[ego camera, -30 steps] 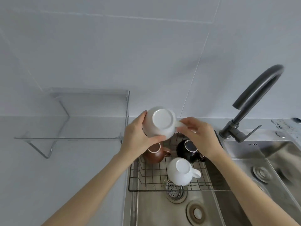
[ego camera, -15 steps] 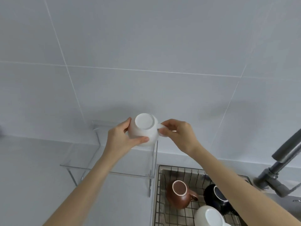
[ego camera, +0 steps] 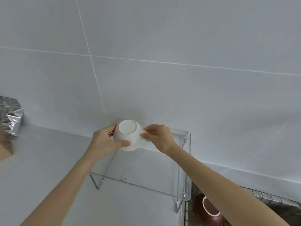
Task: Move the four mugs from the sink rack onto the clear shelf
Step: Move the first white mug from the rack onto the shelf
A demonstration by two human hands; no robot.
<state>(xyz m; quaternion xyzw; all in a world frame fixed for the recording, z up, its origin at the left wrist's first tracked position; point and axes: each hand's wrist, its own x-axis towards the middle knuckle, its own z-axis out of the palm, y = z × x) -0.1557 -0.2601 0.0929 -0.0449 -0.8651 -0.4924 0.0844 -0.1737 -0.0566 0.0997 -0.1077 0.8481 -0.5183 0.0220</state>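
Observation:
A white mug (ego camera: 127,135) is held upside down, base towards me, over the back left part of the clear shelf (ego camera: 146,173). My left hand (ego camera: 105,141) wraps its left side with the thumb across the front. My right hand (ego camera: 158,137) pinches its handle from the right. Whether the mug touches the shelf I cannot tell. At the lower right, a brown mug (ego camera: 207,211) lies in the wire sink rack (ego camera: 189,209), partly hidden by my right forearm. The other mugs are out of view.
A crumpled foil bag (ego camera: 9,118) stands at the left edge on the grey counter (ego camera: 40,160). A tiled wall (ego camera: 162,62) rises right behind the shelf. The sink edge shows at the lower right corner.
Both hands have carried the white mug left and away from the rack to above the shelf's back left part. My view has swung left, so the faucet and most of the rack dropped out.

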